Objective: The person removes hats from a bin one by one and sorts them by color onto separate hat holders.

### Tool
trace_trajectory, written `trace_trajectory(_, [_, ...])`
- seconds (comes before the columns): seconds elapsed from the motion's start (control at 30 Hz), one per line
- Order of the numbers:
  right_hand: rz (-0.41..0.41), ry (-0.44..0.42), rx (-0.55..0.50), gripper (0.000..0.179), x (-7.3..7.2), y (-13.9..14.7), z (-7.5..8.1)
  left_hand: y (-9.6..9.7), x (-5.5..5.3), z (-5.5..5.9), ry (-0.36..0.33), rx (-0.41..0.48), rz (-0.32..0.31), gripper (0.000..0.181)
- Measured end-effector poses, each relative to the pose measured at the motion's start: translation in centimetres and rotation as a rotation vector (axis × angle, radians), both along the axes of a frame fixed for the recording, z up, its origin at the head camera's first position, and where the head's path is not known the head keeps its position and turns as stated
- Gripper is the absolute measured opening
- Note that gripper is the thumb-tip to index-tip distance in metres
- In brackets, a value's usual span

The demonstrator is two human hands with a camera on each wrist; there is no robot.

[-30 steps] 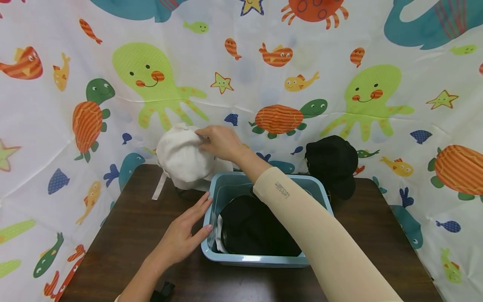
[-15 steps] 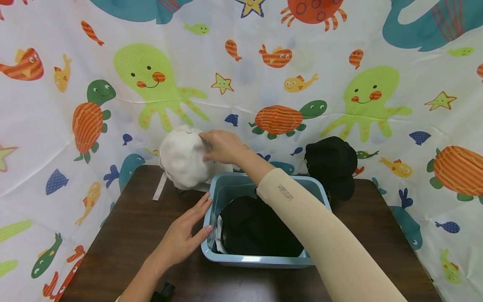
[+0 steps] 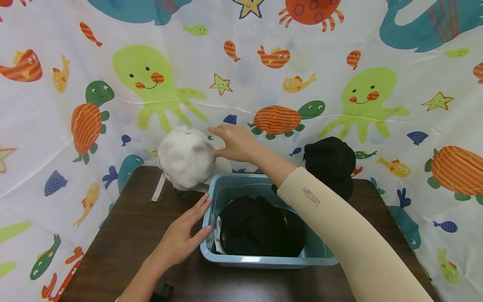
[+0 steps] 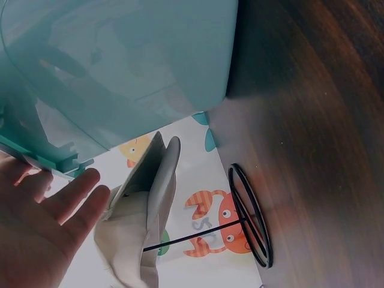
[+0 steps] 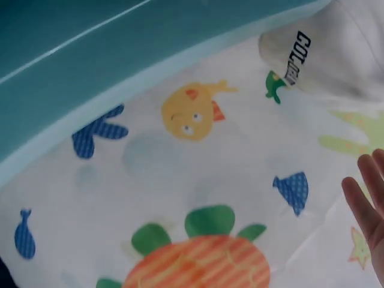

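At the back left of the table, a white cap (image 3: 185,157) sits on a black wire stand (image 4: 249,222), with dark lettering on its front in the right wrist view. My right hand (image 3: 241,143) hovers at the cap's right side, fingers extended and holding nothing. My left hand (image 3: 183,237) rests its spread fingertips against the left rim of a light blue plastic bin (image 3: 264,262). Inside the bin lies a black cap (image 3: 256,226), with the edge of something white (image 3: 219,239) showing on its left.
Another black cap (image 3: 328,161) stands raised behind the bin's right corner. A curtain (image 3: 234,75) printed with sea animals hangs right behind the dark wooden table (image 3: 136,218). The white cap's pale strap (image 3: 159,187) dangles toward the table. A small black object (image 3: 164,291) lies at the front edge.
My right hand has let go of the white cap and drawn off to the right. The cap has turned slightly, its brim now showing at the right. My left hand has stayed put.
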State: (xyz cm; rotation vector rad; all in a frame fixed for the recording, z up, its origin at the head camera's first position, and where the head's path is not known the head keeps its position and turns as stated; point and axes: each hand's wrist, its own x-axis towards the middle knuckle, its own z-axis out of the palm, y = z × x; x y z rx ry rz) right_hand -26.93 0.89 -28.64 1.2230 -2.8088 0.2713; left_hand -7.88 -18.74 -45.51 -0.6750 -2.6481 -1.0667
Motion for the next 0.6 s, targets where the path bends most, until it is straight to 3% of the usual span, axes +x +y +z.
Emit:
trace_trajectory(0.27, [-0.05,0.053,0.051,0.075,1.3,3.1,1.7,0.1,0.1,0.0,0.03,-0.006,0.008,0.065])
trace_trajectory(0.6, [-0.011,0.12,0.067,0.074,3.3,6.4,2.9,0.3,0.2,0.1,0.022,-0.003,0.02,0.066])
